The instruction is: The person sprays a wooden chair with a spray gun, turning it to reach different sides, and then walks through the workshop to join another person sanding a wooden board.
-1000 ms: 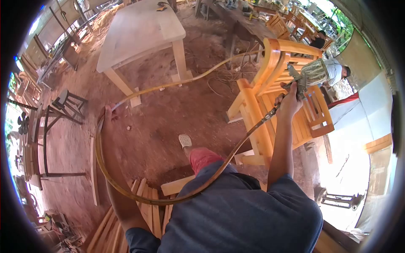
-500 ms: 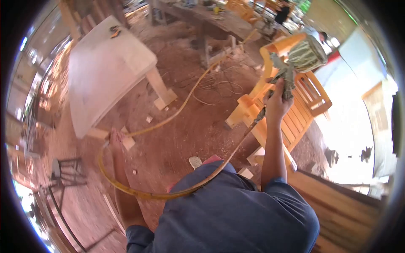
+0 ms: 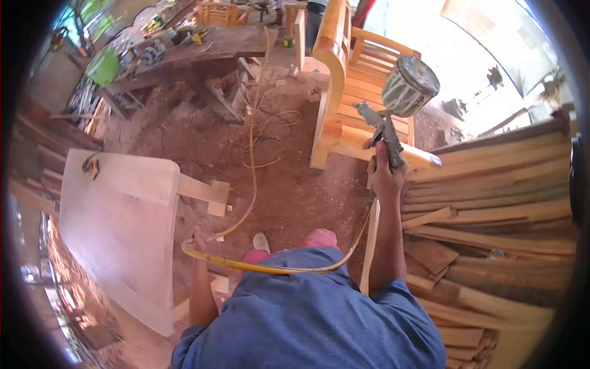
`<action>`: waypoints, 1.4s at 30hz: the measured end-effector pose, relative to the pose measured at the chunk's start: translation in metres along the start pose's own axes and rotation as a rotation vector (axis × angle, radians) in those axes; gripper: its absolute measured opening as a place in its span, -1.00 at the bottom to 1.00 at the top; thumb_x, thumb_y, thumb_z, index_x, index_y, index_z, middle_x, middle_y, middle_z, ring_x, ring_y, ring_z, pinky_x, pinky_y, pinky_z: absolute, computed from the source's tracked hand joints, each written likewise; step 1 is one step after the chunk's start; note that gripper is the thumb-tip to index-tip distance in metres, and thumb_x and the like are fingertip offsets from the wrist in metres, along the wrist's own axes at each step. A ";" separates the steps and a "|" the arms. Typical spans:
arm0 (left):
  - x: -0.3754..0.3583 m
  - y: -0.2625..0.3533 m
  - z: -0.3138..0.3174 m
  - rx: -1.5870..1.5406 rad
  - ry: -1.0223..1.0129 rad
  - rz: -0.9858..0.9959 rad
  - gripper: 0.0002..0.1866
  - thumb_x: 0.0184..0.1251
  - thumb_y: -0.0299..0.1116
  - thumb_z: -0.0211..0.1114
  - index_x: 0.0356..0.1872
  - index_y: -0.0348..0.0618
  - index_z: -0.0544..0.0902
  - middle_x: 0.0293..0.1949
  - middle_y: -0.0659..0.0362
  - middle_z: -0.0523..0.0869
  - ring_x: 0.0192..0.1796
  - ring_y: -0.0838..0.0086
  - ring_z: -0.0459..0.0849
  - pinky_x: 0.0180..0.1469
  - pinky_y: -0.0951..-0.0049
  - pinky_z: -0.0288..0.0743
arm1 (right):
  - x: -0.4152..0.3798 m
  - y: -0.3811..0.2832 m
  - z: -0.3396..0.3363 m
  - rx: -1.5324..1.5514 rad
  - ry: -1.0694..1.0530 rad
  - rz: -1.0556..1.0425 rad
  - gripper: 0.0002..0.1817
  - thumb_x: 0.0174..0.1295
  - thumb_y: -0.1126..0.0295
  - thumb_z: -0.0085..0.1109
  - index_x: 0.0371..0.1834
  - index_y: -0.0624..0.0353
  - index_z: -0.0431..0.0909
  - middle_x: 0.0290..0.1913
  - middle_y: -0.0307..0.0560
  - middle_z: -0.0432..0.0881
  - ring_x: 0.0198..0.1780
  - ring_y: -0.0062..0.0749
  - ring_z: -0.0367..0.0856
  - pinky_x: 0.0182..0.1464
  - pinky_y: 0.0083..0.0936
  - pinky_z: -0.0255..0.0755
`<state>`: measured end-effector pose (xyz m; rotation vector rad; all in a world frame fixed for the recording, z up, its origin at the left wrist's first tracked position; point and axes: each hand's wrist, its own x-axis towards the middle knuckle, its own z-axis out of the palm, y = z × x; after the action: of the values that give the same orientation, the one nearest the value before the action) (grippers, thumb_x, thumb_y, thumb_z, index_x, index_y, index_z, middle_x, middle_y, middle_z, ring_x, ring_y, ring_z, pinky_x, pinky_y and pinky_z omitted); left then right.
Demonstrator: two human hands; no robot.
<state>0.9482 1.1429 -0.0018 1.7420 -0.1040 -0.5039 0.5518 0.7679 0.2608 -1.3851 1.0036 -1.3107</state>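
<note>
My right hand (image 3: 388, 171) is closed around the handle of a paint-crusted spray gun (image 3: 386, 134). On the gun sits a round, paint-streaked cup (image 3: 405, 92). A yellow air hose (image 3: 279, 269) runs from below the gun, loops in front of my body and passes my left hand (image 3: 198, 240). The fingers of that hand are closed on the hose, beside a pale tabletop (image 3: 126, 227). Behind the gun stands a varnished wooden bench (image 3: 332, 61) with a slatted seat.
An orange-and-black tool (image 3: 91, 167) lies on the pale tabletop. Stacked planks (image 3: 491, 215) fill the right side. A cluttered workbench (image 3: 184, 71) stands at the back, with a green container (image 3: 103, 66) at its left end. Coiled hose (image 3: 270, 132) lies on the reddish floor. A person (image 3: 315, 21) is partly visible behind.
My view has turned right, bringing the plank stack into sight. The spray gun and hose stay in my hands, and the bench now appears farther left in view.
</note>
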 end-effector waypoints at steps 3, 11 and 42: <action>0.031 0.035 -0.019 0.012 -0.059 -0.313 -0.51 0.44 -0.13 0.21 -0.75 0.00 0.39 -0.77 0.30 0.35 -0.70 0.58 0.33 -0.66 0.47 0.17 | -0.034 -0.011 0.022 -0.060 0.053 -0.043 -0.81 0.46 0.32 0.06 -0.16 0.23 0.56 -0.35 -0.22 0.64 -0.65 -0.79 0.29 -0.65 -0.76 0.15; 0.106 0.038 -0.053 0.188 -0.289 0.029 -0.52 0.47 -0.17 0.18 -0.73 0.00 0.35 -0.75 0.32 0.35 -0.70 0.63 0.29 -0.67 0.51 0.15 | -0.056 -0.009 0.043 0.157 0.425 0.201 -0.63 0.42 0.22 0.14 -0.56 0.14 0.47 -0.65 -0.36 0.39 -0.72 -0.71 0.28 -0.70 -0.66 0.11; 0.166 0.110 0.129 0.466 -0.696 -0.347 -0.56 0.52 -0.12 0.07 -0.65 0.00 0.37 -0.68 0.31 0.35 -0.59 0.56 0.35 -0.49 0.48 0.23 | -0.035 -0.051 0.064 0.112 0.508 0.180 -0.65 0.39 0.11 0.18 -0.33 0.21 0.54 -0.59 -0.30 0.45 -0.66 -0.73 0.29 -0.66 -0.74 0.08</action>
<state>1.0695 0.9435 0.0377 1.9670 -0.4438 -1.4218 0.6103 0.8191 0.3048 -0.8672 1.3311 -1.5908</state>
